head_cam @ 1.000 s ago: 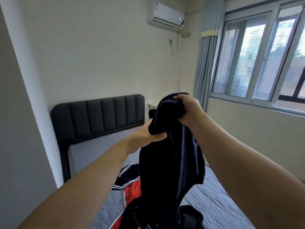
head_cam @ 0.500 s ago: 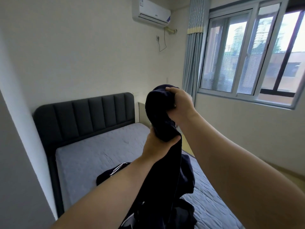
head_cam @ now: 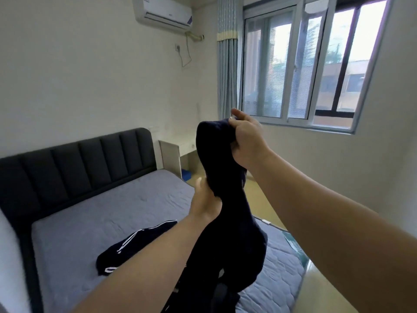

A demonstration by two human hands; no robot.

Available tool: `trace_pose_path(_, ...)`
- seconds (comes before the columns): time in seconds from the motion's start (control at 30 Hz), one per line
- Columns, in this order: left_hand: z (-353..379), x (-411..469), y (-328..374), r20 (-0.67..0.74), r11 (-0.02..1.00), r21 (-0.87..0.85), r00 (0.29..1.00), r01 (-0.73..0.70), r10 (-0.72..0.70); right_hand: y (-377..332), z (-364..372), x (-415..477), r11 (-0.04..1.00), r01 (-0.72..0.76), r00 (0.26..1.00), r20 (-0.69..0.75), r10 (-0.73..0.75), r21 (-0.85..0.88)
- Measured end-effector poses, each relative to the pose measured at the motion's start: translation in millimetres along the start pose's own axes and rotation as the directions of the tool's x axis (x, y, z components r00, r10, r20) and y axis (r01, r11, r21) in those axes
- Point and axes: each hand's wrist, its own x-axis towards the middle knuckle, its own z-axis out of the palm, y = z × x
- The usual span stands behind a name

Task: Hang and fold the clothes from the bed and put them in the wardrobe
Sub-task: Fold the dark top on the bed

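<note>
Held up over the bed [head_cam: 108, 213]: dark navy garment [head_cam: 228, 227], bunched lengthwise, lower end trailing toward the mattress. Raised high, probably to let it hang free and to find a collar or seam before folding or hanging.

Right hand [head_cam: 247, 141] at the top, pinched tight on a fold of the cloth, with one finger lifted clear. Left hand [head_cam: 205, 206] lower, against the bunched middle, thumb up. Fingers hidden behind the fabric, seemingly wrapped round it to draw it straight.

Also on the bed, left of the arms: crumpled white-striped garment [head_cam: 135, 242]. Wardrobe not in view.
</note>
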Motion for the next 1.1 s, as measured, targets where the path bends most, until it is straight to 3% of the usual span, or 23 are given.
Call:
trace_pose_path(0.07, 8.0, 13.9, 15.5, 0.091, 0.98, 0.183, 0.994, -0.077, 0.061, -17.6, -36.0, 15.1, 0.938, 0.138, 0.984, -0.063, -0.166, -0.316)
trace_pose_path(0.13, 12.9, 35.9, 26.0, 0.099, 0.952, 0.293, 0.993, -0.091, 0.065, -36.8, -71.1, 26.3, 0.808, 0.23, 0.951, -0.049, -0.304, -0.543)
trace_pose_path(0.3, 15.9, 92.7, 68.8, -0.061, 0.958, 0.286, 0.997, -0.018, 0.037, -78.7, -144.0, 60.7, 0.621, 0.24, 0.93, -0.006, -0.366, -0.746)
trace_pose_path(0.4, 27.7, 119.0, 94.8, -0.16, 0.933, 0.359, 0.984, -0.018, 0.081, -96.5, -179.0, 82.5, 0.649, 0.165, 0.926, -0.109, -0.361, -0.742)
trace_pose_path(0.53, 68.4, 144.1, 115.8, -0.162, 0.911, 0.411, 0.98, -0.04, 0.116, -107.1, -218.0, 118.6, 0.732, 0.099, 0.914, -0.229, -0.335, -0.674)
trace_pose_path(0.67, 124.5, 175.3, 114.5, -0.147, 0.914, 0.355, 0.953, -0.198, 0.263, -113.6, -261.3, 165.3, 0.78, 0.084, 0.886, -0.312, -0.344, -0.621)
trace_pose_path(0.77, 166.0, 208.7, 106.8, -0.054, 0.857, 0.346, 0.904, -0.381, 0.424, -118.0, -304.2, 213.9, 0.858, 0.052, 0.873, -0.394, -0.287, -0.511)
trace_pose_path(0.87, 211.5, 254.4, 103.8, 0.137, 0.711, 0.46, 0.834, -0.532, 0.535, -117.0, -346.8, 273.7, 0.905, -0.001, 0.861, -0.461, -0.215, -0.425)
trace_pose_path(0.93, 242.1, 293.7, 103.1, 0.193, 0.667, 0.518, 0.832, -0.536, 0.519, -114.3, -372.5, 318.9, 0.916, -0.013, 0.851, -0.485, -0.2, -0.4)
trace_pose_path(1.1, 304.9, 389.4, 94.0, 0.1, 0.791, 0.511, 0.938, -0.335, 0.332, -118.9, -426.3, 428.0, 0.881, -0.062, 0.851, -0.486, -0.199, -0.47)
